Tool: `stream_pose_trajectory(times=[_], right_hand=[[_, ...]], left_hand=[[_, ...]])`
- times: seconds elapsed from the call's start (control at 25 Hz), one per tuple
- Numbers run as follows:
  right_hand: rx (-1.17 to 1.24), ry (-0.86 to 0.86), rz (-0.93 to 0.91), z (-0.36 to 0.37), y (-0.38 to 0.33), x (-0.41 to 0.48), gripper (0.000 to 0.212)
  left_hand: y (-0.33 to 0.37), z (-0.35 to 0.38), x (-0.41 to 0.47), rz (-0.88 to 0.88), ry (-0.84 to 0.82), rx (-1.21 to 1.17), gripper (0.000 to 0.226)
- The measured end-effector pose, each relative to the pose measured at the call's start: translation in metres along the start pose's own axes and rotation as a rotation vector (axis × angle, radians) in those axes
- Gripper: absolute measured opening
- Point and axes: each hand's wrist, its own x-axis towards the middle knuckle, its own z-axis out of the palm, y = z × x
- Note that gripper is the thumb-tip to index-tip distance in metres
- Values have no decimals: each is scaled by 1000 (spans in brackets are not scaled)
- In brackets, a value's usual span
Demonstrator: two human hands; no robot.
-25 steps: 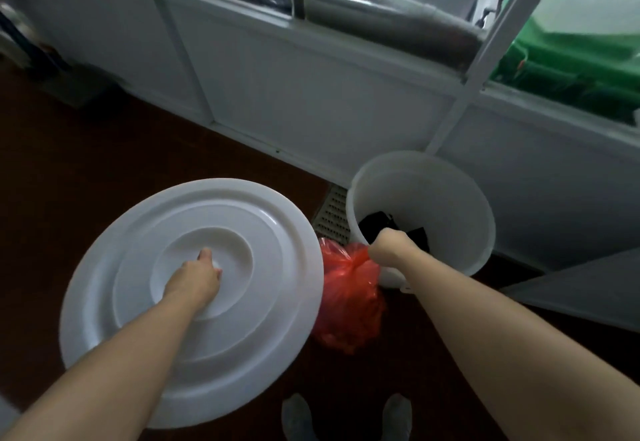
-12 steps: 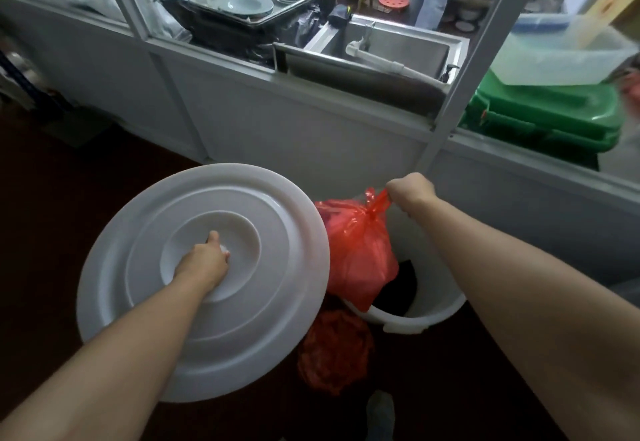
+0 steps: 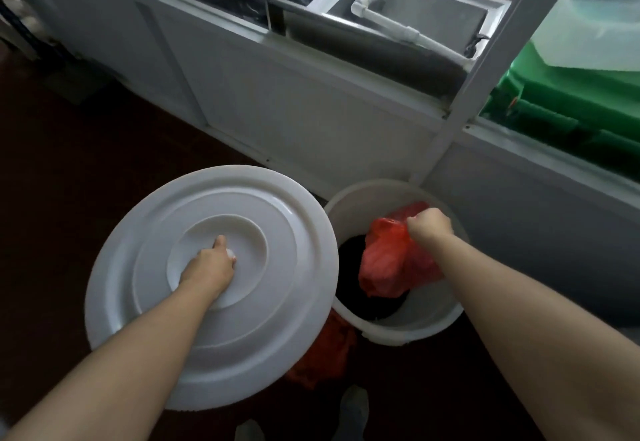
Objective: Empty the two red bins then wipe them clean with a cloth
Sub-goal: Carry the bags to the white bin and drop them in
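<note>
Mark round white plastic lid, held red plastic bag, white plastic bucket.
round white plastic lid (image 3: 277, 205): head view, outer ring
held red plastic bag (image 3: 384, 257): head view, body
white plastic bucket (image 3: 415, 331): head view, near rim

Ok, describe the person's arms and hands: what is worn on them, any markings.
The left arm and right arm are bare, no sleeves in view. The left hand and right hand wear no gloves; no watch, bracelet or ring shows.

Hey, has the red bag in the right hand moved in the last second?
Yes. The red bag, held by the right hand, hung outside the white bucket on its left; now it sits over the bucket's mouth.
</note>
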Motion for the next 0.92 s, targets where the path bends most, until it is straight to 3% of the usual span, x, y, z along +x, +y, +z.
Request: stream_pose_trajectory(times=[0.28,0.68,0.8,0.92], right_hand=[[-19,-117,-83,76,18,12,27],[-166,-360,-281,313,48,-38,25],[-327,-463,-289,389,81,-43,52],[-530,-599,-83,452,118,-34,100]], left_hand=[[-35,58,3,-103,-19,-31,36],[-188,197,28,-226,-82,-75,30],[-237,255,37,-234,-107,-61,38],[-276,320,48,-244,-152,-38,41]])
